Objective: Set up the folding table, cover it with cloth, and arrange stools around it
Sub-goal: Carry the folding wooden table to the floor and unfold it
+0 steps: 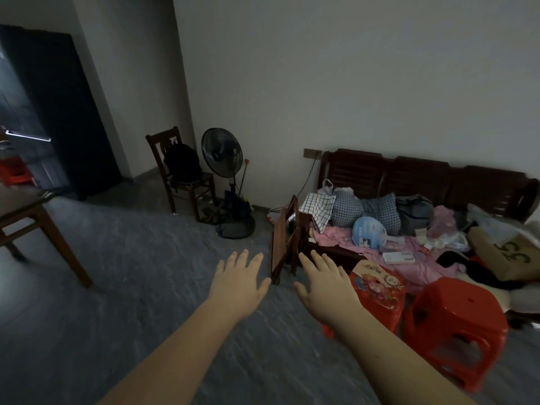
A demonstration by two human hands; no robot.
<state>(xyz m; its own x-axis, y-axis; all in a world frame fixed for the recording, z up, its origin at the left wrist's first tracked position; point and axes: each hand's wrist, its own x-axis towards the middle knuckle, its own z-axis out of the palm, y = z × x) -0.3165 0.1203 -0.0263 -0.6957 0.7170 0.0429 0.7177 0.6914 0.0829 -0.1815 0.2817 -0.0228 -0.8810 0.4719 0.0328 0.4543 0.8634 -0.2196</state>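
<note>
Both hands, left hand (238,283) and right hand (323,287), spread flat, grasping nothing, near folded table (285,244) leaning against sofa (409,176) end.

Home living room: wooden sofa (423,182), standing fan (222,153).

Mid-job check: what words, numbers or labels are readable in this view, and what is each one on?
"35", seen tilted: on the brown paper bag.
Red printed packet: characters too blurred to read.
Blue hand fan: print too small to read.
White box: markings unreadable.
</note>
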